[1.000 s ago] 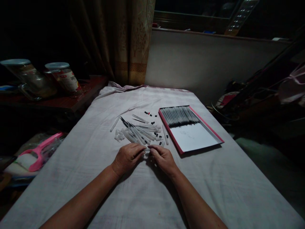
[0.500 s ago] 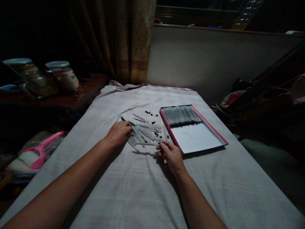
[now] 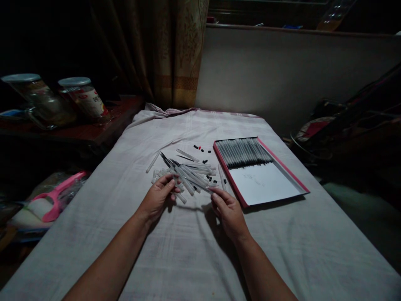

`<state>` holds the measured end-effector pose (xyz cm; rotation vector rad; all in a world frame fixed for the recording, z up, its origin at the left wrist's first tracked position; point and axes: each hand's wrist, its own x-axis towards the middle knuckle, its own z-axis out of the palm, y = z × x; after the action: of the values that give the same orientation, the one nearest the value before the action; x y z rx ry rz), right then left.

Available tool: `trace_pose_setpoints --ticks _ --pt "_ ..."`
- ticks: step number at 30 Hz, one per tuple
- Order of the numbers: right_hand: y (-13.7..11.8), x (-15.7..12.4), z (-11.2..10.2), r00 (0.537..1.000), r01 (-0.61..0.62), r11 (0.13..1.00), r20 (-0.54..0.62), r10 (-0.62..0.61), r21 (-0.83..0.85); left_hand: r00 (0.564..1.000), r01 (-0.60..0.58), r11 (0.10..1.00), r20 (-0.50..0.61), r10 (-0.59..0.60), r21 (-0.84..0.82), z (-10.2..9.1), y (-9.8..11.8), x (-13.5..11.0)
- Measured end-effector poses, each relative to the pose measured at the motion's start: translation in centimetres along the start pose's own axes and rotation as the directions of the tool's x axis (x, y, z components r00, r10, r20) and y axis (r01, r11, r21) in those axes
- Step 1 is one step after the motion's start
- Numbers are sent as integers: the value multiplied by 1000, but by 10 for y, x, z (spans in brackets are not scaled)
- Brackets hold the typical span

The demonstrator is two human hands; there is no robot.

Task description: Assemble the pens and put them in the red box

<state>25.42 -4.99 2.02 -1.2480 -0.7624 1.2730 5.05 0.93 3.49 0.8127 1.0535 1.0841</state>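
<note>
1. Head view, right hand: the right hand (image 3: 227, 211) has thumb and fingertips closed on the near end of a slender pen piece (image 3: 206, 190), the other fingers curled under. The piece points away, toward the pile; a grip at one end probably leaves the rest of its length free.

2. Head view, left hand: the left hand (image 3: 159, 195) is half curled, palm partly turned up, thumb near the fingers, at the pile's near-left edge. Something small and clear may sit between the fingertips, but dimness and overlap hide whether it is held.

3. Head view, middle: the loose pile of pen parts (image 3: 188, 172) lies on the pale cloth (image 3: 175, 255), just beyond the hands, likely for easy reach from both. Clear tubes and dark refills cross one another. Small black plugs (image 3: 209, 178) are scattered to its right and beyond it, with a red plug (image 3: 199, 148) among the farther ones.

4. Head view, right: a pink-edged box (image 3: 229, 175) lies just beside the pile. A row of pens (image 3: 244, 152) fills its far part, side by side with dark ends toward the person, an arrangement that presumably keeps them orderly.
</note>
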Motion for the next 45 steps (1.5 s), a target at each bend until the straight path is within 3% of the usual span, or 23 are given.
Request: trace_pose_setpoints --ticks 3,7,14,23,30,34,38,45 --pt "3 0 -2 998 69 994 11 -68 -84 998 62 990 -9 -64 -124 2 -4 -5" --pt "2 0 -5 993 113 980 7 -114 -166 999 37 990 10 -36 -134 1 -5 -7" --pt "-2 -1 -5 991 119 958 -22 -129 -262 996 87 996 39 -86 -28 -6 -10 -7" --pt "-4 3 -10 963 264 872 56 -265 -412 993 84 983 67 -96 166 -7 -10 -11" --pt "-13 7 -22 974 222 859 152 -170 -462 978 -44 904 204 -49 426 -15 -6 -9" --pt "-16 7 -23 973 214 864 180 -146 -456 974 -50 870 218 -67 490 -16 -3 -9" --pt "-17 7 -22 962 260 851 199 -187 -456 960 -5 869 246 -135 494 -17 -3 -9" --pt "-18 7 -21 971 220 875 179 -157 -430 950 42 899 262 -171 436 -20 -8 -9"
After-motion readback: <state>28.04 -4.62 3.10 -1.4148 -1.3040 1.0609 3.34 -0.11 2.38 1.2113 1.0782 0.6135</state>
